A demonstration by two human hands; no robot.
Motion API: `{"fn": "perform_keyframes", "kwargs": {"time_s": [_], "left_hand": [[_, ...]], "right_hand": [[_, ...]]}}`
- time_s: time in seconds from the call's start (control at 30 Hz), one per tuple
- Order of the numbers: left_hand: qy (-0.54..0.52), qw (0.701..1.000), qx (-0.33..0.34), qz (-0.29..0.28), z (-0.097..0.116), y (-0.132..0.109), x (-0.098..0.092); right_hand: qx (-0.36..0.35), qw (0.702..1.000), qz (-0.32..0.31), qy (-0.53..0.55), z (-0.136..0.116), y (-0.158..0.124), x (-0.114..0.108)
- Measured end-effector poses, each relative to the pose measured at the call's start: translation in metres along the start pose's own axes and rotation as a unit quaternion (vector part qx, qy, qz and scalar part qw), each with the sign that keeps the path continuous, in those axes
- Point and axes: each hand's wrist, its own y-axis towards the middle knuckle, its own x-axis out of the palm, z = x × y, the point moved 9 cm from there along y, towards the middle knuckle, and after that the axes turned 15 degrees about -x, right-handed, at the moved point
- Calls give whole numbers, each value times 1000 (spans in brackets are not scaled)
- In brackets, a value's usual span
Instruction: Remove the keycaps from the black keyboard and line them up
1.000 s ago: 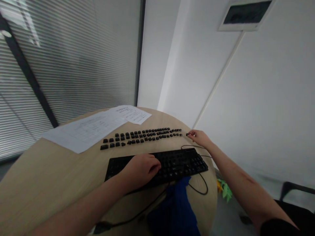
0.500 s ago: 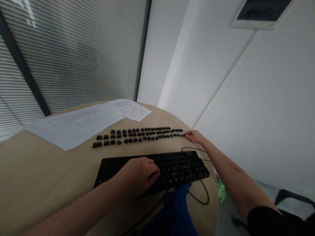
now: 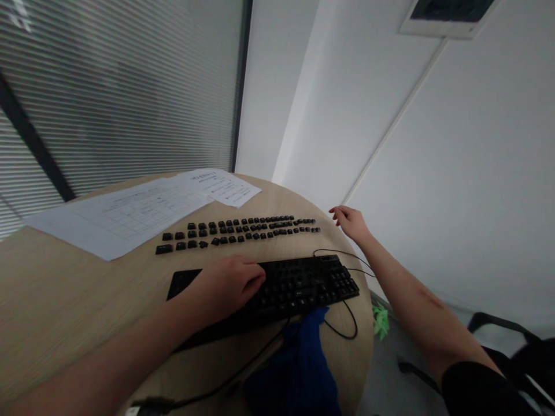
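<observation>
My left hand [image 3: 232, 283] lies over the left half of a black keyboard [image 3: 303, 286], its fingers curled inward and their tips hidden, so whatever they may hold is out of sight. Beyond the keyboard, loose black keycaps [image 3: 240, 238] lie on the table in several long rows. My right hand [image 3: 350, 222] is up in the air past the right end of these rows, near the table's far right edge. Its fingers are slightly spread, and nothing shows between them.
Printed paper sheets [image 3: 130, 216] lie at the back left of the round wooden table [image 3: 125, 294]. A blue cloth [image 3: 299, 370] hangs at the near edge beside a black cable [image 3: 347, 335]. A chair [image 3: 498, 323] stands at the right, by a white wall [image 3: 455, 173].
My right hand has risen off the end of the nearest keycap row and its fingers have parted. The left hand stays on the keyboard, slightly shifted left. The camera view has turned a little.
</observation>
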Motion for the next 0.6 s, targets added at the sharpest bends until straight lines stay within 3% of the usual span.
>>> {"fn": "perform_keyframes", "kwargs": {"time_s": [0.07, 0.13, 0.23, 0.33, 0.43, 0.53, 0.6], "left_hand": [[8, 1000, -7, 24, -10, 3, -8], [23, 999, -20, 44, -20, 7, -15], [53, 996, -48, 51, -30, 10, -21], [55, 996, -58, 38, -31, 11, -19], [37, 998, -45, 23, -27, 11, -10], [19, 999, -25, 14, -20, 8, 1], [12, 1000, -8, 3, -16, 5, 10]], "right_hand": [[-43, 996, 73, 33, -32, -8, -28], [-76, 991, 104, 36, -61, -20, -49], [-75, 997, 27, 6, -78, -41, -50], [-4, 992, -127, -28, -57, -69, -23], [57, 966, -244, -70, -27, -100, 2], [117, 942, -311, -54, -6, -124, 22], [122, 937, -324, -58, -2, -129, 30]]}}
